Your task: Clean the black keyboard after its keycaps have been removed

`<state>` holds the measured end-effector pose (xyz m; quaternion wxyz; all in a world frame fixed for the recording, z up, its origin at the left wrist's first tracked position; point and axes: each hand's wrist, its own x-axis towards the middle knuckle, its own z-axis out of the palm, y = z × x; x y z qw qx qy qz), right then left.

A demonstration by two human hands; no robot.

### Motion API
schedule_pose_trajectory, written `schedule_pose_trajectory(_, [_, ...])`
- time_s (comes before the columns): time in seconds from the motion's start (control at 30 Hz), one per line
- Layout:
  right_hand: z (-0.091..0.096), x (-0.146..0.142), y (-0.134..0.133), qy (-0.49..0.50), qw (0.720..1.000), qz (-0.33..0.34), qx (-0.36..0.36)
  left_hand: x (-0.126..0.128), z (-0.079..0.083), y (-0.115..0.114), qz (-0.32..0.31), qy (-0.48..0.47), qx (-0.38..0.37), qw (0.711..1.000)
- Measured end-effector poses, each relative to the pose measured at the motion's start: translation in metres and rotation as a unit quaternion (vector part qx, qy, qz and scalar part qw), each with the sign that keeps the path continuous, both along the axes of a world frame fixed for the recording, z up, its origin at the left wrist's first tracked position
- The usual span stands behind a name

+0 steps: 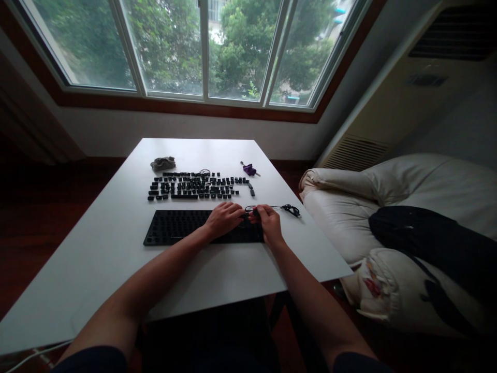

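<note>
A black keyboard [174,227] lies on the white table, its key area stripped of caps at least on the visible left part. Over its right end, my left hand [225,218] and my right hand [268,223] meet fingertip to fingertip. The fingers of both hands are closed around something small and dark, too small and covered to name. Part of the keyboard's right side is hidden under the hands. Beyond the keyboard, loose black keycaps [200,185] are laid out in rows, with a long space bar [184,197] in the nearest row.
A coiled black cable [291,209] rests right of the hands. At the table's far side are a grey cloth [163,163] and a small purple item [249,169]. A cream sofa [341,207] with a dark bag [419,233] stands right of the white table [104,248].
</note>
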<state>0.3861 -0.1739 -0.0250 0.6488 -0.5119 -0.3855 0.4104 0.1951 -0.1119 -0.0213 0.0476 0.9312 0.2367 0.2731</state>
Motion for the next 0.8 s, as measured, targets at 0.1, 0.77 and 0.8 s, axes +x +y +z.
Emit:
schedule_pose_trajectory(0.1, [0.001,0.000,0.000,-0.011,1.000,-0.005,-0.003,0.000,0.002,-0.001,0.010,-0.016,-0.029,0.999])
schedule_pose_trajectory(0.77, [0.005,0.016,-0.003,-0.015,1.000,-0.009,0.010,0.039,-0.007,0.086,0.203,0.026,-0.072,0.976])
schedule_pose_trajectory(0.8, [0.005,0.016,-0.003,-0.015,1.000,-0.009,0.009,0.041,-0.009,0.087,0.212,0.027,-0.074,0.974])
